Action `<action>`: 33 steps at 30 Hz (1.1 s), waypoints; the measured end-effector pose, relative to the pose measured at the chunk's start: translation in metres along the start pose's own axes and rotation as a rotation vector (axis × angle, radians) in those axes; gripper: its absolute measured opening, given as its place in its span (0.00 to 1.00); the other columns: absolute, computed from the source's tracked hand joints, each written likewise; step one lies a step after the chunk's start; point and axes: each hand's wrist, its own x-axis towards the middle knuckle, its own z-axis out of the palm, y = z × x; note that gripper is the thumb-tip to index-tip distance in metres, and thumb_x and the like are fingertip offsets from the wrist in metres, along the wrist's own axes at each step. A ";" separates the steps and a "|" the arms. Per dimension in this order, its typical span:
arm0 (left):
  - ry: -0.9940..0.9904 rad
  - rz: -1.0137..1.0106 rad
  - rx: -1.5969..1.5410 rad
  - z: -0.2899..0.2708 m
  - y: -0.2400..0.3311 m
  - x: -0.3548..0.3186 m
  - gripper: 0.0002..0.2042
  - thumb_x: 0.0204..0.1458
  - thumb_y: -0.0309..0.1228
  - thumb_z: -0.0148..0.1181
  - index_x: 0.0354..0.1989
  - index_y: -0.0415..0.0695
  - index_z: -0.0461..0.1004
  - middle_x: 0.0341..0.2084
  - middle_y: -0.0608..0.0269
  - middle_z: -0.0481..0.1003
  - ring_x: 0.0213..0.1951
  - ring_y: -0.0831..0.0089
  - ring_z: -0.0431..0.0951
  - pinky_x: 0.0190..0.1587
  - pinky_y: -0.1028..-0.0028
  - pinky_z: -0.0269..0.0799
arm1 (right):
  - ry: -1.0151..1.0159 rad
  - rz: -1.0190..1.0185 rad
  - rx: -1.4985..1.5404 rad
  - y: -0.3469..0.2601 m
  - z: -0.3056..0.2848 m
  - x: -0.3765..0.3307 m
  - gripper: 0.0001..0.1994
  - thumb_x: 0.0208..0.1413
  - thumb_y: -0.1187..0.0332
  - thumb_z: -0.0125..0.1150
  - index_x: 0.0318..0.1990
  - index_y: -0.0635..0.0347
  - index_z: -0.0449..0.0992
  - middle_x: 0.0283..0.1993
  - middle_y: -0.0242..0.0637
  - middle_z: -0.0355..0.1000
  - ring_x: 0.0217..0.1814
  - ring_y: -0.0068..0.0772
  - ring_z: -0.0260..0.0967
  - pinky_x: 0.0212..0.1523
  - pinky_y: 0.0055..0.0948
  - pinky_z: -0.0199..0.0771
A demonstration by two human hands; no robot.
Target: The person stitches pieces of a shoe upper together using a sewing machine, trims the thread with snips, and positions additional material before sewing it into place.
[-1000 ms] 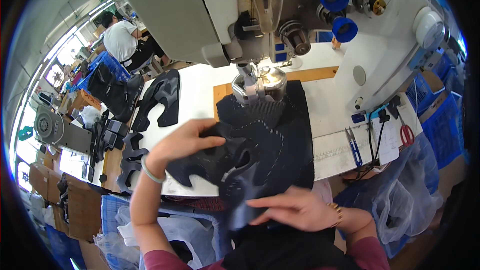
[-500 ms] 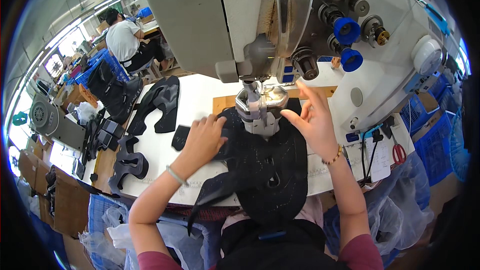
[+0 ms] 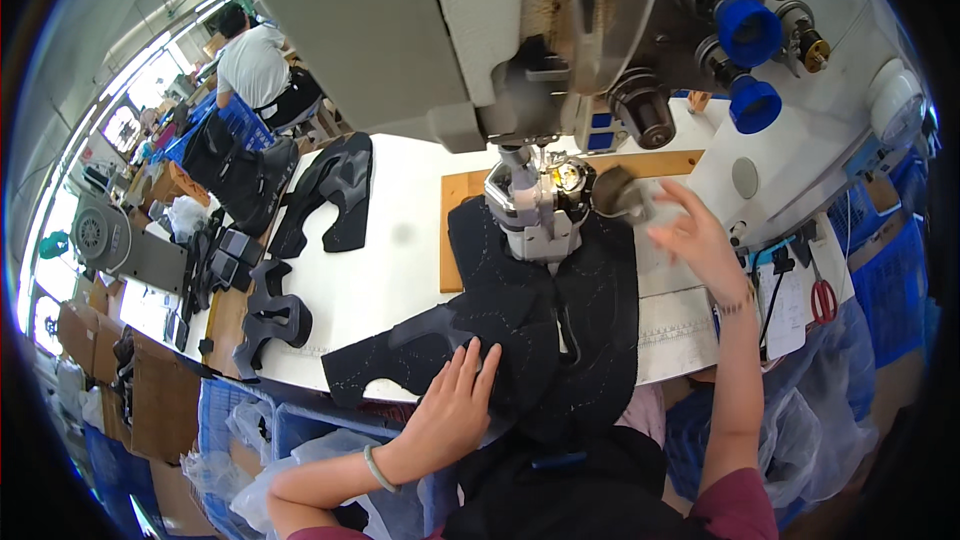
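Large black fabric pieces (image 3: 590, 360) with light chalk-like marks lie under the metal sewing head (image 3: 540, 195) of a grey sewing machine (image 3: 360, 20). My left hand (image 3: 456, 402) rests flat on a smaller black cut piece (image 3: 375, 355) on top of them, fingers stretched out. Beside the sewing head, a small metal cover (image 3: 618, 195) stands swung out to the right, smeared by motion. My right hand (image 3: 700, 240) is raised just right of that cover, fingers apart and slightly blurred; I see nothing in it.
Other black cut pieces (image 3: 335, 195) and a grey-black shaped piece (image 3: 270, 315) lie left on the white table (image 3: 400, 230). Black boots (image 3: 240, 175) stand behind. Red scissors (image 3: 823, 302) lie at the right. Blue crates (image 3: 880, 310) flank the table. A person (image 3: 258, 65) sits far left.
My left hand has moved down and right, now flat on the smaller black piece, which lies over the larger ones. My right hand has moved right, and the metal cover has swung outward.
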 end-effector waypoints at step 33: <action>0.129 0.066 0.101 -0.029 -0.061 0.016 0.43 0.26 0.33 0.66 0.61 0.58 0.62 0.57 0.50 0.60 0.58 0.58 0.62 0.53 0.61 0.56 | 0.255 -0.826 -0.980 -0.066 0.038 0.027 0.14 0.52 0.55 0.59 0.30 0.58 0.75 0.25 0.31 0.61 0.20 0.31 0.63 0.17 0.29 0.62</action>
